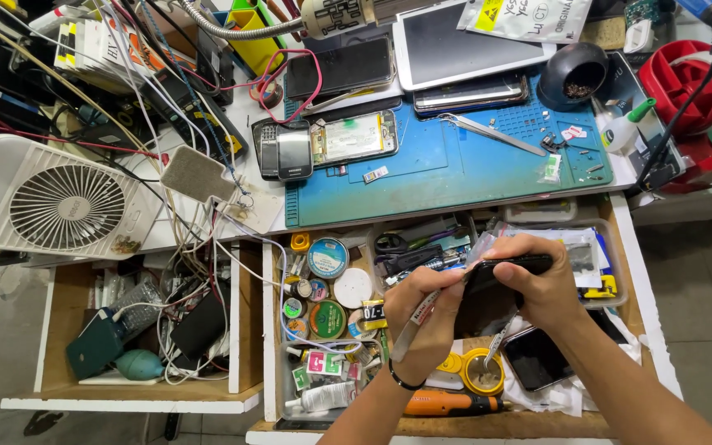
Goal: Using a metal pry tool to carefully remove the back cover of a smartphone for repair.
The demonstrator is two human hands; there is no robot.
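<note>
Black phone (496,276) gripped by both hands above white-labelled packets (574,247).

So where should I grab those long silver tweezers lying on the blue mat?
Probably pinch the silver tweezers around the middle of their two arms, coming straight down from above. They lie flat and slanted on the blue mat, with one end up-left and the other down-right by some small parts. The middle seems to have bare mat on both sides for your fingers.
</note>
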